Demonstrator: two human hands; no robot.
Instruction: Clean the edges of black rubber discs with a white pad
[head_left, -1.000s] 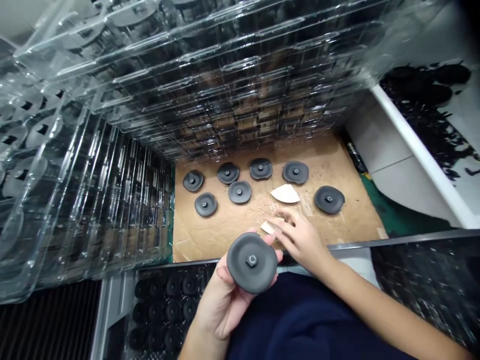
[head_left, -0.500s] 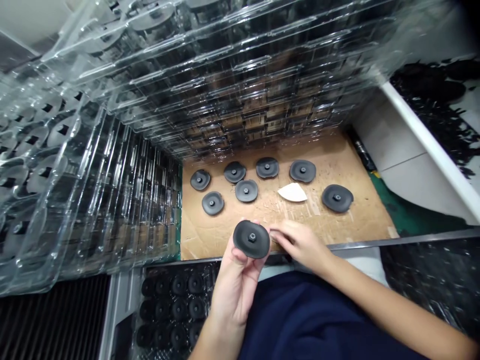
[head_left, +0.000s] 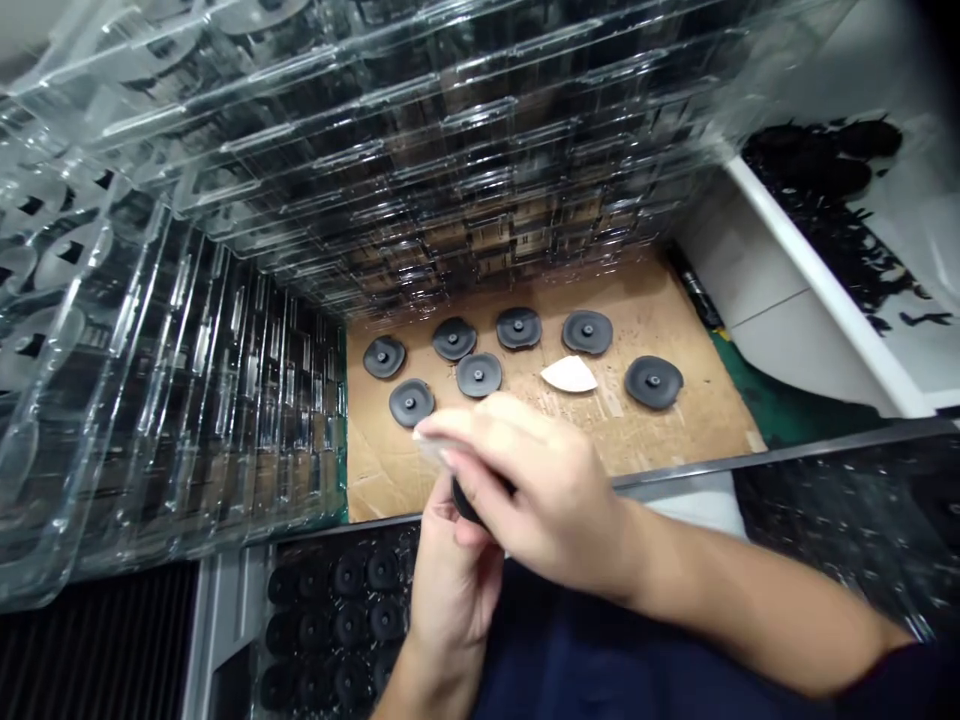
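Note:
My left hand (head_left: 454, 575) is closed round a black rounded plastic disc (head_left: 463, 502), of which only a dark edge shows. Across the top of it lies my right hand (head_left: 536, 480), covering most of the disc. Pinched in the right fingers is a small, thin, pale piece (head_left: 433, 446), blurred, its kind unclear. Beyond the hands, several similar black discs (head_left: 478, 375) with raised centre hubs lie on a brown cardboard sheet (head_left: 375, 455). Among them rests a white pointed pad (head_left: 570, 374).
Tall stacks of clear plastic trays (head_left: 465, 150) rise behind and on the left. At right stands a white bin (head_left: 817, 280) with black pieces beyond its rim. A dark pen-like tool (head_left: 694, 285) lies beside it. Below left is a tray of black discs (head_left: 349, 620).
My right hand has swung left and up over the disc, bringing the thin piece onto it. The left hand's disc, facing up before, is now mostly hidden. The view has shifted slightly.

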